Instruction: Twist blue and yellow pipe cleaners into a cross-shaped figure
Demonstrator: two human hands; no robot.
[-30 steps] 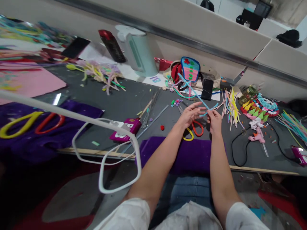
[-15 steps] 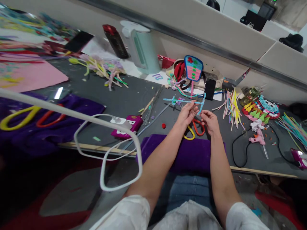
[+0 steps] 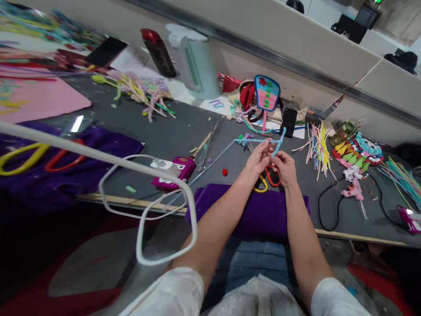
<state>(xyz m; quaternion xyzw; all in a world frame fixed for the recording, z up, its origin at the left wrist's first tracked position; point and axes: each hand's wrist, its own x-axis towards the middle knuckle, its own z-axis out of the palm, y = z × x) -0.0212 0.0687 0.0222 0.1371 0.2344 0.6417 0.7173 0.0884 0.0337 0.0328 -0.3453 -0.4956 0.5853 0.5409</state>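
Light blue pipe cleaners (image 3: 279, 142), joined crosswise, are held up above the dark table. My left hand (image 3: 259, 157) pinches the long stem that runs off to the left. With my right hand (image 3: 284, 166) I grip the lower end of the short crosspiece. Under my hands lie scissors (image 3: 261, 185) with one yellow and one red handle loop, their blades partly hidden. Small purple and green beads or curls (image 3: 245, 138) sit behind the stem's left end. A folded purple cloth (image 3: 263, 213) lies beneath my forearms at the table edge.
A pink glue gun (image 3: 353, 190) with a black cord lies right, near bundled pipe cleaners (image 3: 319, 147). A kettle (image 3: 197, 66) and a bottle (image 3: 158, 55) stand at the back. A white cable (image 3: 164, 177) loops across the left front, by a magenta power strip (image 3: 176, 172).
The long stem's left end has swung toward the small coloured pieces and looks shorter from here. My hands have come slightly closer together, still holding the pipe cleaners.
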